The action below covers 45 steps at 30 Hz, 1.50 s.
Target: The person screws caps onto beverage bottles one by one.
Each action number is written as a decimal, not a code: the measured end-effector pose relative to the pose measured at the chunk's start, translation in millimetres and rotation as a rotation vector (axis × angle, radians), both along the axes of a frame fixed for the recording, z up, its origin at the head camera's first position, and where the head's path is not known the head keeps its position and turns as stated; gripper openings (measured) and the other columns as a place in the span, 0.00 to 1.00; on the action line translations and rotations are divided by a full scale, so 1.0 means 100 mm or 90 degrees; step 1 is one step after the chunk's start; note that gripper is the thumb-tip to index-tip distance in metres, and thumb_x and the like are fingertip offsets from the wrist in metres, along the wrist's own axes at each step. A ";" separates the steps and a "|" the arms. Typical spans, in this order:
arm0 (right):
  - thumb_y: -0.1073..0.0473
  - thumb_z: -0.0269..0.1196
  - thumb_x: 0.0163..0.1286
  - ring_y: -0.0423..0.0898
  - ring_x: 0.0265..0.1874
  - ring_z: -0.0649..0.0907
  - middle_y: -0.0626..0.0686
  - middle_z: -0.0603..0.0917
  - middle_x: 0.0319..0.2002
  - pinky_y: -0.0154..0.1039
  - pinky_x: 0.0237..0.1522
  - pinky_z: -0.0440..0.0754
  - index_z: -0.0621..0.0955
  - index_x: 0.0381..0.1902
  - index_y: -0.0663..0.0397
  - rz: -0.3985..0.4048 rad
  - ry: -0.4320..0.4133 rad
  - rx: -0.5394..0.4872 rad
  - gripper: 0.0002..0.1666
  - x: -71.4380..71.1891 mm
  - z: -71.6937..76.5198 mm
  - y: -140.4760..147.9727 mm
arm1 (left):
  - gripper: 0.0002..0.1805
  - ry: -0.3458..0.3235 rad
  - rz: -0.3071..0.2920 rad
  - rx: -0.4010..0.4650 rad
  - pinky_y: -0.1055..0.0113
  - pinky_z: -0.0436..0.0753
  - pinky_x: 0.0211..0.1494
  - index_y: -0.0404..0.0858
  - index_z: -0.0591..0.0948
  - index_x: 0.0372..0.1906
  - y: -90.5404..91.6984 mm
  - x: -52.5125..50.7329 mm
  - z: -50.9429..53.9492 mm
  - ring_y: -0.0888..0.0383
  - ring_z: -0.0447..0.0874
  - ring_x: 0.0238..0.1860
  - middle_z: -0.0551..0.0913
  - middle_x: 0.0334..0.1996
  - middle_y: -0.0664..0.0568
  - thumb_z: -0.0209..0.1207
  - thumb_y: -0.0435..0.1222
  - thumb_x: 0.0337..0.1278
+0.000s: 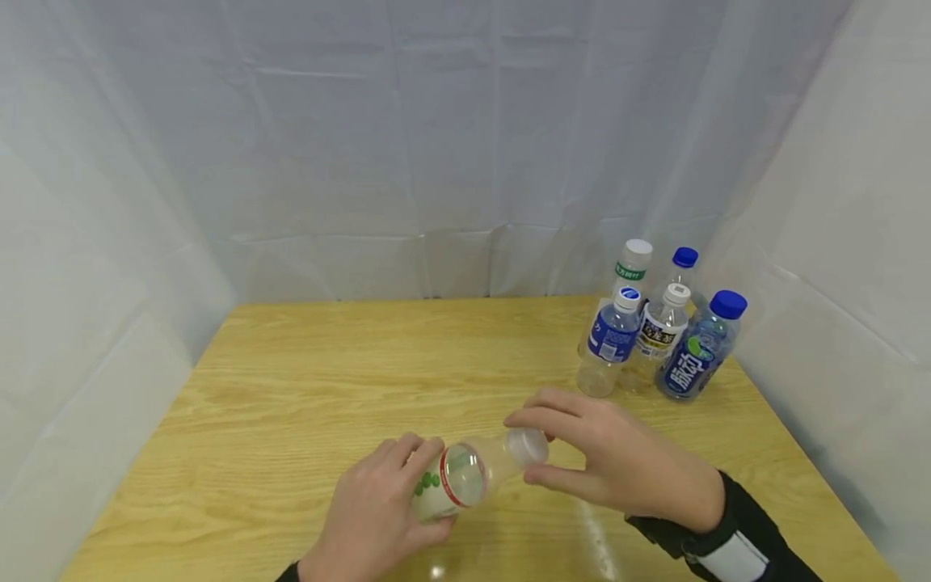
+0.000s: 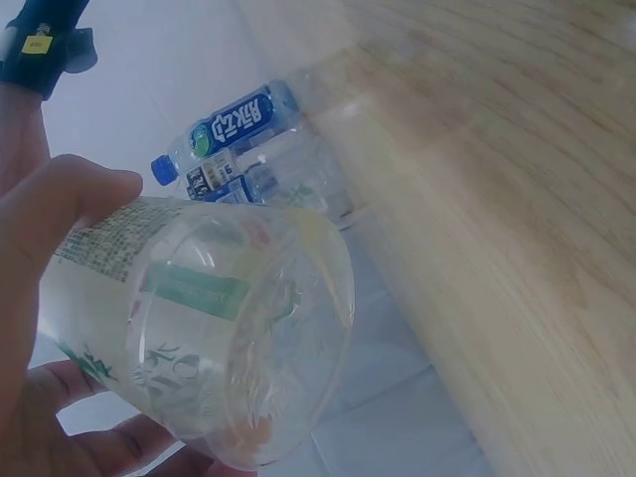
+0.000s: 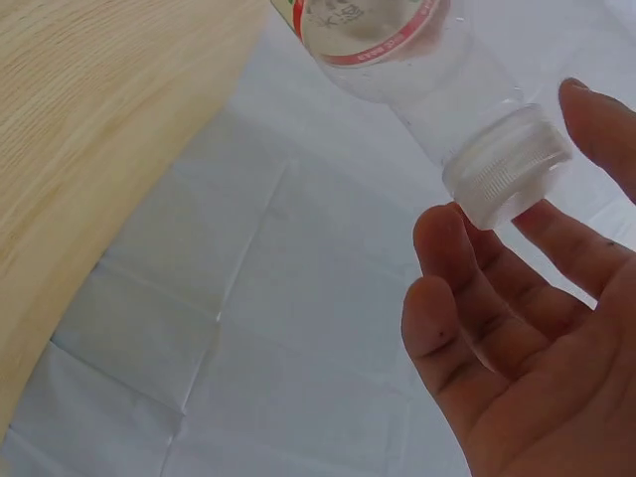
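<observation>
A clear plastic bottle (image 1: pixel 465 473) with a white label, red band and green print lies tilted above the table, its white cap (image 1: pixel 527 447) pointing right. My left hand (image 1: pixel 381 505) grips it round the labelled body, and in the left wrist view its base faces the camera. Around the cap, my right hand (image 1: pixel 592 453) has its fingers and thumb spread loosely. In the right wrist view the thumb (image 3: pixel 601 129) stands a little apart from the ribbed cap, while fingers lie close behind it; whether they touch it I cannot tell.
Several capped bottles stand in a group at the table's back right, among them a blue-capped bottle (image 1: pixel 701 347) and a blue-labelled bottle (image 1: pixel 611 343) with a white cap. The wooden table (image 1: pixel 291 388) is bounded by white sheeting (image 1: pixel 436 145) behind and at both sides.
</observation>
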State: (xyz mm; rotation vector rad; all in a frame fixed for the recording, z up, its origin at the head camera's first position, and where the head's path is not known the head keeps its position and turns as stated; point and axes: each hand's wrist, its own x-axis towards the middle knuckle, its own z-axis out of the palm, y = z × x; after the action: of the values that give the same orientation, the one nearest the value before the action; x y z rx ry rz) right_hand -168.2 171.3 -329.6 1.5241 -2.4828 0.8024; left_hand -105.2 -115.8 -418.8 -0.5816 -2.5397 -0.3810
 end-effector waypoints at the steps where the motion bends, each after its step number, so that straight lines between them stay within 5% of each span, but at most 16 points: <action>1: 0.47 0.68 0.68 0.33 0.43 0.79 0.39 0.80 0.54 0.26 0.42 0.82 0.78 0.62 0.41 0.006 0.000 -0.002 0.26 0.00 0.01 0.01 | 0.39 0.002 -0.003 0.006 0.75 0.76 0.29 0.51 0.79 0.49 0.00 0.00 0.00 0.66 0.74 0.32 0.82 0.36 0.64 0.76 0.55 0.19; 7: 0.49 0.68 0.69 0.32 0.41 0.79 0.39 0.80 0.51 0.22 0.42 0.80 0.79 0.60 0.45 0.018 0.000 -0.013 0.23 0.00 0.01 0.02 | 0.38 0.019 -0.006 0.030 0.79 0.67 0.26 0.51 0.80 0.48 0.02 0.01 0.00 0.68 0.65 0.27 0.82 0.30 0.68 0.78 0.53 0.17; 12: 0.51 0.67 0.69 0.31 0.33 0.74 0.40 0.78 0.45 0.17 0.35 0.74 0.79 0.60 0.47 0.037 0.017 -0.035 0.23 -0.02 -0.02 0.02 | 0.39 0.025 -0.001 0.033 0.79 0.67 0.25 0.49 0.81 0.48 0.03 0.01 -0.01 0.68 0.66 0.27 0.83 0.31 0.66 0.78 0.52 0.16; 27: 0.54 0.68 0.68 0.32 0.34 0.78 0.41 0.77 0.40 0.20 0.37 0.78 0.80 0.57 0.53 0.024 -0.014 -0.059 0.21 -0.07 -0.01 -0.01 | 0.40 0.007 0.031 0.022 0.79 0.67 0.25 0.49 0.82 0.49 0.07 -0.05 -0.02 0.68 0.68 0.27 0.84 0.32 0.65 0.80 0.56 0.18; 35: 0.54 0.69 0.68 0.35 0.41 0.81 0.46 0.81 0.47 0.25 0.42 0.82 0.80 0.58 0.51 0.011 0.004 -0.083 0.22 -0.15 -0.01 -0.03 | 0.44 -0.050 0.053 0.036 0.77 0.69 0.27 0.48 0.79 0.55 0.10 -0.06 0.01 0.67 0.71 0.29 0.82 0.34 0.62 0.79 0.59 0.25; 45: 0.56 0.70 0.66 0.37 0.44 0.82 0.46 0.82 0.51 0.31 0.42 0.85 0.81 0.58 0.49 -0.011 0.018 -0.069 0.23 -0.31 0.11 -0.03 | 0.55 -0.049 0.053 0.058 0.62 0.85 0.42 0.43 0.71 0.67 0.06 -0.10 -0.01 0.57 0.81 0.49 0.81 0.52 0.53 0.79 0.60 0.28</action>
State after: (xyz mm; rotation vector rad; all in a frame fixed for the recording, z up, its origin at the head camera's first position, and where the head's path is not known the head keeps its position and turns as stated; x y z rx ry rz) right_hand -199.4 168.6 -318.5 1.4649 -2.3880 0.8910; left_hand -114.7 -109.3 -419.4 -0.4339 -2.5941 -0.4946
